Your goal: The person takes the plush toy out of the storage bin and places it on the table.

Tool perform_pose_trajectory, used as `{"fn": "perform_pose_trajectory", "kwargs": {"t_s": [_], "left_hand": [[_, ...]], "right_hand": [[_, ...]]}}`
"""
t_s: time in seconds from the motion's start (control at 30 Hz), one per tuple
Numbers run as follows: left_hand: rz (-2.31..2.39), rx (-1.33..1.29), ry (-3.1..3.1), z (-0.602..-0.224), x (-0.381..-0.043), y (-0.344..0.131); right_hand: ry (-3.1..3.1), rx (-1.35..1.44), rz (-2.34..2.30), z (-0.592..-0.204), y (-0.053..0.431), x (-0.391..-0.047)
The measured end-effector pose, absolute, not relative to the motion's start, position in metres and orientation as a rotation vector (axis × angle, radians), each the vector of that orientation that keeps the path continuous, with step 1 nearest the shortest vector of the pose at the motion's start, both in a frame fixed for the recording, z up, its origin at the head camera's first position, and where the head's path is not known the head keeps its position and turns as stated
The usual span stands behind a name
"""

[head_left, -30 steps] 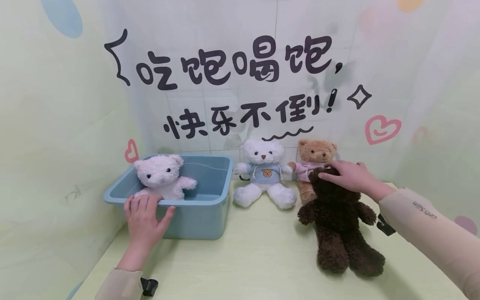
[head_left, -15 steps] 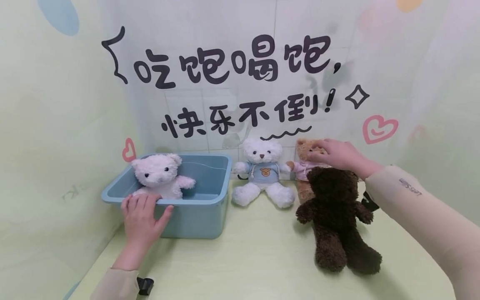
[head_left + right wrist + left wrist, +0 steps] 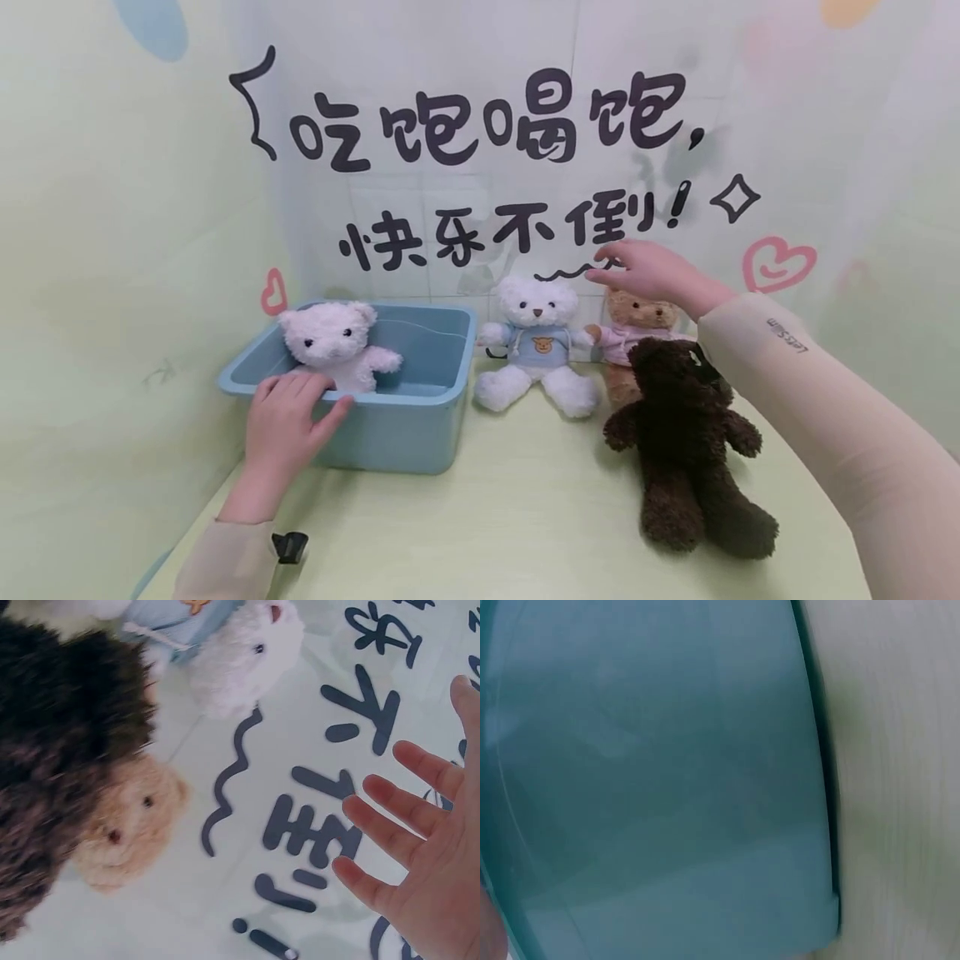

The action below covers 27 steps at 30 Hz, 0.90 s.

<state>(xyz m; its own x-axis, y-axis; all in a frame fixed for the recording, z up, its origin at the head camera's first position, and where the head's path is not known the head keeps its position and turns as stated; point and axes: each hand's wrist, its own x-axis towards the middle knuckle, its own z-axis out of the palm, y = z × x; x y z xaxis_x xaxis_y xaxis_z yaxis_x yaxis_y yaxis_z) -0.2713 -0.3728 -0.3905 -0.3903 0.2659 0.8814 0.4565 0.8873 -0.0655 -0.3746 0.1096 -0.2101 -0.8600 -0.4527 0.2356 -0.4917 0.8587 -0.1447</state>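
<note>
My left hand (image 3: 288, 429) holds the near rim of a blue plastic basin (image 3: 401, 433), fingers curled over its edge. A white teddy bear (image 3: 333, 342) sits inside, leaning toward the left end. In the left wrist view the basin's outer wall (image 3: 667, 772) fills most of the frame. My right hand (image 3: 660, 271) is raised with spread, empty fingers, above a light brown teddy bear (image 3: 643, 312) in a pink top. In front of that bear, partly covering it, is a dark brown teddy bear (image 3: 678, 442). A white teddy bear in a blue sweater (image 3: 538, 342) sits left of them.
The pale table (image 3: 525, 517) carries the basin and bears. Behind them hangs a whitish backdrop (image 3: 420, 67) with large black characters and pink hearts. A pale green side wall (image 3: 112, 333) stands close at left.
My right hand has left the dark brown bear's head and moved up and left, past the light brown bear. My left hand keeps its place on the basin rim.
</note>
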Motion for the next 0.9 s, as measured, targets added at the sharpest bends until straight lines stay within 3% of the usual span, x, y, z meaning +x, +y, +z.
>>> {"fn": "perform_pose_trajectory", "kwargs": {"t_s": [0.9], "left_hand": [[-0.104, -0.526, -1.790, -0.386, -0.266, -0.363]], "right_hand": [[-2.757, 0.890, 0.055, -0.176, 0.003, -0.375]]}}
